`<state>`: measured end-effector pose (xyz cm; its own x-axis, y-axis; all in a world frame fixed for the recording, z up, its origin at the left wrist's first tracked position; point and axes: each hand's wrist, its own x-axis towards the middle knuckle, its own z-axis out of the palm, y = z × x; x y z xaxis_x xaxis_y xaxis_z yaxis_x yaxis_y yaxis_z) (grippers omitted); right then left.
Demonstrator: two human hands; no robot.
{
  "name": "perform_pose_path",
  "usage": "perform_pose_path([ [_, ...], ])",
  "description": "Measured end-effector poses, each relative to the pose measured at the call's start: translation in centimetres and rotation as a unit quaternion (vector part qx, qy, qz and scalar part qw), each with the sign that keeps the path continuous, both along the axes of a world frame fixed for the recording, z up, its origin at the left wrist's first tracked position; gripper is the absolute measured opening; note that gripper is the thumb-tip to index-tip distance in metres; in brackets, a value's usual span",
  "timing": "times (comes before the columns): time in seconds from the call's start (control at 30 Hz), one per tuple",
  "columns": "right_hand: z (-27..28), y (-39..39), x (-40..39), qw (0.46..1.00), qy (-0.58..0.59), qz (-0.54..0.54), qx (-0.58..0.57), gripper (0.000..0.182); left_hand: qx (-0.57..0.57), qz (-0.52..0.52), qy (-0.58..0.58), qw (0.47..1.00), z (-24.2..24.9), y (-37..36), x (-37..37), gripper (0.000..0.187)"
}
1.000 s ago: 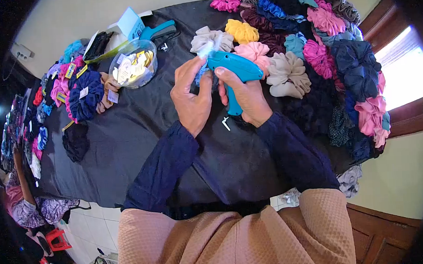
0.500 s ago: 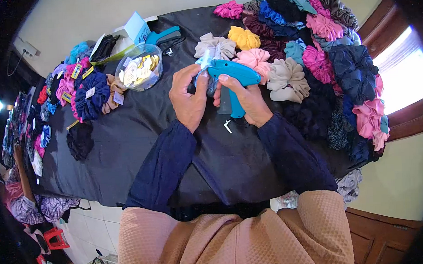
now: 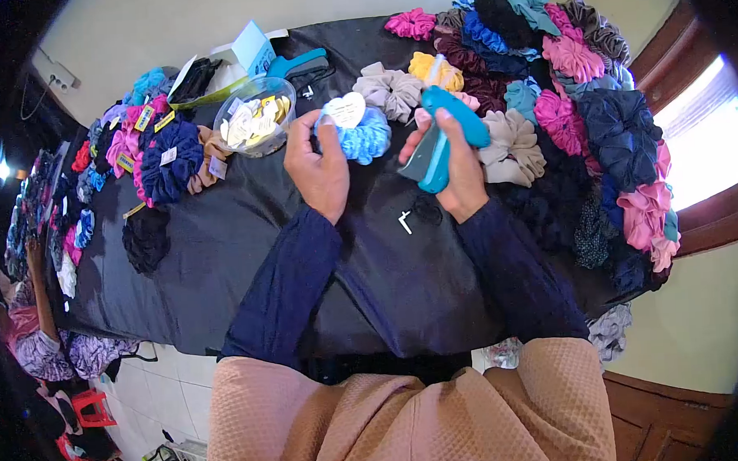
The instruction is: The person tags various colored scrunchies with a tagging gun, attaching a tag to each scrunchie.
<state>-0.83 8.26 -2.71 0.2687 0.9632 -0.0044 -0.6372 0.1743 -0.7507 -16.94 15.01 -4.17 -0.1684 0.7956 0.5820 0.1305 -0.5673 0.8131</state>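
Note:
Between the thumb and fingers of my left hand [image 3: 317, 167] is a light blue scrunchie [image 3: 367, 140], with a round cream paper tag [image 3: 345, 110] standing at its top. My right hand [image 3: 462, 165] grips a teal tagging gun [image 3: 446, 141] by its handle, apart from the scrunchie. Behind them lie a grey-beige scrunchie [image 3: 388, 92] and a yellow scrunchie [image 3: 436, 71]. A cream scrunchie [image 3: 512, 146] sits just right of my right hand. On the black cloth below is a small white L-shaped piece [image 3: 405, 221].
A clear tub of paper tags [image 3: 254, 145] stands left of my left hand, near an opened box [image 3: 250, 50] and another teal tool [image 3: 297, 62]. Tagged scrunchies [image 3: 168, 161] are heaped left; many more [image 3: 571, 57] pile up right. At far left, another person's arm [image 3: 40, 286] shows.
My right hand has drawn the tagging gun away to the right and tilted it. My left hand has moved slightly left, and the blue scrunchie with its tag now shows plainly.

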Motion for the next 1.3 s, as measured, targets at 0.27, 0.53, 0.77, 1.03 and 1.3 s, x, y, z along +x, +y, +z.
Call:
perform_pose_path([
  [0.27,-0.1,-0.1,0.2,0.994,-0.107,-0.005,-0.031,0.034,0.018,0.023,-0.012,1.0,1.1,0.7,-1.3,0.022],
  [0.53,0.2,0.0,0.1,0.997,-0.081,-0.011,-0.016,0.027,0.18,0.303,-0.021,0.936,4.1,7.0,-9.8,0.024],
  [0.77,-0.1,0.0,0.4,0.994,-0.106,0.003,-0.012,0.036,0.114,0.44,0.3,0.839,-1.7,10.7,-17.9,0.022],
  [1.03,0.0,-0.2,0.7,0.994,-0.102,0.005,-0.026,0.035,0.061,0.405,0.504,0.76,-2.6,12.3,-22.8,0.05],
  [1.3,0.0,0.0,0.6,0.994,-0.103,0.001,-0.04,0.034,-0.079,0.549,0.579,0.598,-3.8,16.3,-31.0,0.055],
])
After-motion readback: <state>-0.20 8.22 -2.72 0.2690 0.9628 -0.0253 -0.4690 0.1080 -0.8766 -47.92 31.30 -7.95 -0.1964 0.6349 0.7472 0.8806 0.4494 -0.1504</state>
